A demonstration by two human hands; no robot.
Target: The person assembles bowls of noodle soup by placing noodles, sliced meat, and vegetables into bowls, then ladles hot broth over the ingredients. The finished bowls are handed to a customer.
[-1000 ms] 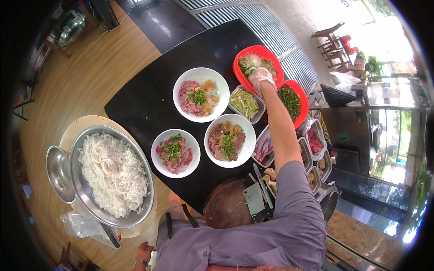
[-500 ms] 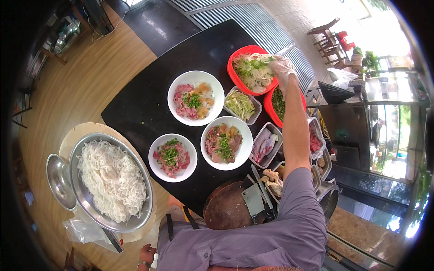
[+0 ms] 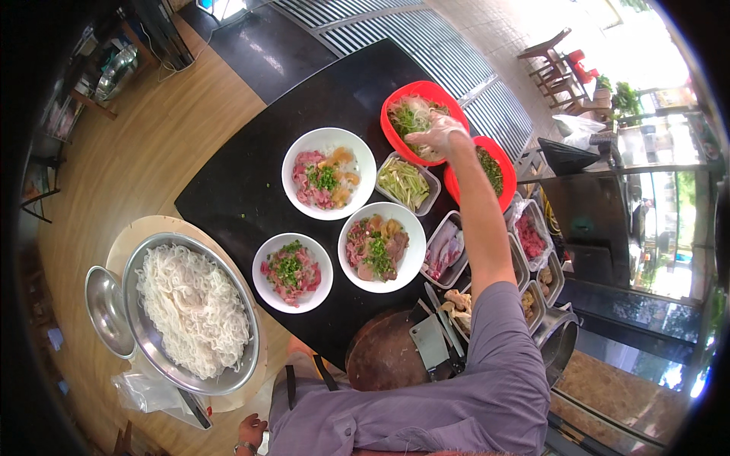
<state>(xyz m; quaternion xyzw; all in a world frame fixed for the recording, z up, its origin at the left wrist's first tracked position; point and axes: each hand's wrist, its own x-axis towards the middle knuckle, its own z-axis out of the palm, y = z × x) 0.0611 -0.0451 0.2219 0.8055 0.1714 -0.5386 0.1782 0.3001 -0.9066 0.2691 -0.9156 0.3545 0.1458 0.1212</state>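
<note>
My right hand [image 3: 439, 137], in a clear plastic glove, reaches into a red basket [image 3: 391, 135] at the far right of the black table. Its thumb and fingers are apart and touch sliced onion and herbs [image 3: 408, 118]; the fingertips are partly hidden. My left hand [image 3: 249, 430], bare with a band at the wrist, hangs at the lower edge, fingers curled; what they hold, if anything, is hidden. Three white bowls, one at the back [image 3: 306, 205], one at the right [image 3: 411, 266] and one at the left [image 3: 262, 292], contain meat and chopped green herbs.
Beside the basket are a tub of pale green stalks [image 3: 403, 184] and a red basket of chopped herbs [image 3: 508, 178]. Meat trays [image 3: 445, 251] line the right. A cleaver [image 3: 430, 342] lies by a round chopping board [image 3: 380, 357]. Noodles fill a steel basin [image 3: 247, 357] at left.
My right hand has moved left and slightly down from the basket's right rim to over its middle, and the onion and herbs have shifted. The bowls stay where they were.
</note>
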